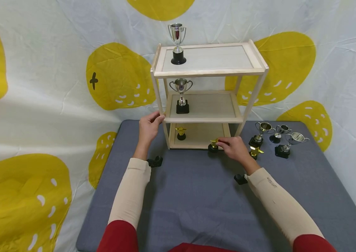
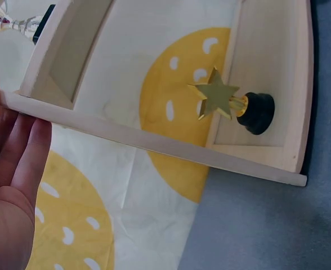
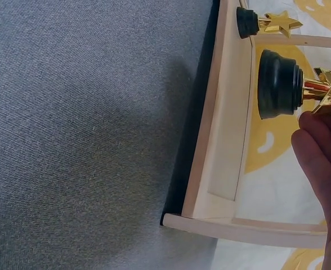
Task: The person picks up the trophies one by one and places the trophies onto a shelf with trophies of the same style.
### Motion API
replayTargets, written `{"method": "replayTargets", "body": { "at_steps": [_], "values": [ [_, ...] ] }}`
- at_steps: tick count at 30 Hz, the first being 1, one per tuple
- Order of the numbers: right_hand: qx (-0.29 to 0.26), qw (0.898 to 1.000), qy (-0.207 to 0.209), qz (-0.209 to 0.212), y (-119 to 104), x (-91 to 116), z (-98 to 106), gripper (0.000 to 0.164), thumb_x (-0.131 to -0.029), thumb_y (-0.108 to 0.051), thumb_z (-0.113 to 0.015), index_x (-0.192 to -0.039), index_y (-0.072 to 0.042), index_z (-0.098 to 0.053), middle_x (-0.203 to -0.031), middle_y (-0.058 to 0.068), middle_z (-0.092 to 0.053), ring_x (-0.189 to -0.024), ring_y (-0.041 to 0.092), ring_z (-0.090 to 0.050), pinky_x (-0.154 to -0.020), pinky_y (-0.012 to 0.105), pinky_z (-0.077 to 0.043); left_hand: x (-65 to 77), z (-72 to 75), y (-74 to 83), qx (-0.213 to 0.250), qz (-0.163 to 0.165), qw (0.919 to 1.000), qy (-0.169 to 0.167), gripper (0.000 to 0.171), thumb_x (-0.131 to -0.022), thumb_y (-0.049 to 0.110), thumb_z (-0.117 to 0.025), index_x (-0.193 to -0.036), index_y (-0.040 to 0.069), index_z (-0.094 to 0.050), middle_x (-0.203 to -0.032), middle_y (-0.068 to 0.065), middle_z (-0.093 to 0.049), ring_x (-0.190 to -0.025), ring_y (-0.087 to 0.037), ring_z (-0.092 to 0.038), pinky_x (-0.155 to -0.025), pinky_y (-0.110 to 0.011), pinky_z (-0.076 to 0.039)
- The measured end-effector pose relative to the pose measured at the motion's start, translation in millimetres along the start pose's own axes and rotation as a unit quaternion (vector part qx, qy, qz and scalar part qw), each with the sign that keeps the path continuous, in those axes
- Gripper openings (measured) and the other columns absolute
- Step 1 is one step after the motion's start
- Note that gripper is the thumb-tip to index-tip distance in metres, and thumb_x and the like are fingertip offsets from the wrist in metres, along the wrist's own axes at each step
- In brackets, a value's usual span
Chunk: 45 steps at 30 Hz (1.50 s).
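My left hand (image 1: 148, 130) pinches the front left post of a three-tier wooden shelf (image 1: 203, 120), thumb on one side and fingers on the other. My right hand (image 1: 235, 148) holds a small gold star trophy (image 3: 281, 84) by its star, in front of the bottom tier; its black base hangs free in the right wrist view. Another gold star trophy (image 2: 219, 95) stands on the bottom tier at the left. A silver two-handled cup trophy (image 1: 182, 106) stands on the middle tier, and a slimmer silver cup trophy (image 1: 178, 56) on the top tier, both at the left.
Right of the shelf, several trophies stand on the grey table (image 1: 190, 203): silver cups (image 1: 263, 129), (image 1: 281, 131), (image 1: 294, 139) and a gold star trophy (image 1: 255, 152). A white cloth with yellow shapes (image 1: 118, 77) hangs behind and beside the table.
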State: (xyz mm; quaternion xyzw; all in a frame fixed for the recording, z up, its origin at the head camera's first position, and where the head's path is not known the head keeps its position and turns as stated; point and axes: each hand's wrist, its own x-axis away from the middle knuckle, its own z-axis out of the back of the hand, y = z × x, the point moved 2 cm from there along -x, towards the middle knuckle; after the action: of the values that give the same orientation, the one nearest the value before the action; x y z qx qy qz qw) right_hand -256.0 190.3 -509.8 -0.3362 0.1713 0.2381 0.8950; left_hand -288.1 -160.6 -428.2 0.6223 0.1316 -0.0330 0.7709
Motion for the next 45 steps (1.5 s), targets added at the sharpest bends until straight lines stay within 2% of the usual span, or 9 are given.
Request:
{"method": "replayTargets", "body": {
  "at_steps": [4, 10, 17, 30, 38, 45],
  "values": [
    [-0.005, 1.000, -0.003, -0.001, -1.4, -2.4, -2.0, 0.018, -0.087, -0.016, -0.076, -0.101, -0.004, -0.079, -0.092, 0.014, -0.078, -0.073, 0.023, -0.074, -0.061, 0.041, -0.059, -0.1, 1.1, -0.5, 0.005, 0.000, 1.0000, 0.000, 0.037, -0.092, 0.023, -0.070, -0.125, 0.007, -0.069, -0.119, -0.017, -0.071, -0.109, -0.028, -0.070, -0.093, -0.035, -0.059],
    [-0.003, 1.000, -0.005, 0.003, -3.7, -7.2, -2.9, 0.020, -0.087, -0.017, -0.075, -0.102, -0.004, -0.079, -0.092, 0.015, -0.078, -0.072, 0.023, -0.074, -0.060, 0.040, -0.059, -1.2, 1.1, -2.7, 0.002, -0.003, 1.0000, 0.004, 0.037, -0.091, 0.026, -0.072, -0.124, 0.010, -0.070, -0.119, -0.015, -0.072, -0.107, -0.025, -0.071, -0.091, -0.031, -0.060],
    [-0.005, 1.000, -0.014, 0.011, -5.0, -12.9, -6.0, 0.019, -0.088, -0.015, -0.075, -0.103, -0.004, -0.079, -0.091, 0.014, -0.078, -0.064, 0.018, -0.070, -0.055, 0.030, -0.054, -0.7, -0.1, -3.8, -0.004, -0.001, 1.0000, 0.005, 0.040, -0.090, 0.027, -0.072, -0.126, 0.012, -0.069, -0.122, -0.014, -0.071, -0.108, -0.024, -0.071, -0.091, -0.031, -0.060],
    [-0.005, 1.000, -0.020, 0.003, -8.7, -24.8, -13.9, 0.020, -0.088, -0.016, -0.075, -0.102, -0.003, -0.079, -0.094, 0.015, -0.077, -0.077, 0.026, -0.075, -0.066, 0.044, -0.061, -1.5, 1.3, -4.0, -0.016, -0.010, 0.9998, 0.003, 0.037, -0.090, 0.030, -0.072, -0.123, 0.014, -0.071, -0.116, -0.013, -0.074, -0.104, -0.022, -0.072, -0.090, -0.032, -0.060],
    [-0.012, 1.000, -0.027, 0.007, -11.7, -29.3, -17.6, 0.018, -0.088, -0.016, -0.075, -0.101, -0.005, -0.079, -0.094, 0.013, -0.078, -0.076, 0.025, -0.074, -0.067, 0.045, -0.060, 0.5, 1.7, -3.7, -0.019, -0.005, 0.9998, 0.000, 0.041, -0.089, 0.033, -0.072, -0.124, 0.013, -0.071, -0.118, -0.013, -0.073, -0.106, -0.025, -0.071, -0.092, -0.036, -0.060],
    [-0.015, 0.999, -0.035, 0.013, -10.2, -33.9, -22.3, 0.014, -0.089, -0.015, -0.073, -0.099, -0.008, -0.080, -0.091, 0.010, -0.078, -0.071, 0.018, -0.071, -0.063, 0.038, -0.057, 0.2, 1.2, -2.2, -0.028, -0.014, 0.9995, 0.002, 0.040, -0.090, 0.032, -0.071, -0.124, 0.010, -0.071, -0.116, -0.013, -0.074, -0.104, -0.023, -0.072, -0.090, -0.034, -0.060]
  ]
}}
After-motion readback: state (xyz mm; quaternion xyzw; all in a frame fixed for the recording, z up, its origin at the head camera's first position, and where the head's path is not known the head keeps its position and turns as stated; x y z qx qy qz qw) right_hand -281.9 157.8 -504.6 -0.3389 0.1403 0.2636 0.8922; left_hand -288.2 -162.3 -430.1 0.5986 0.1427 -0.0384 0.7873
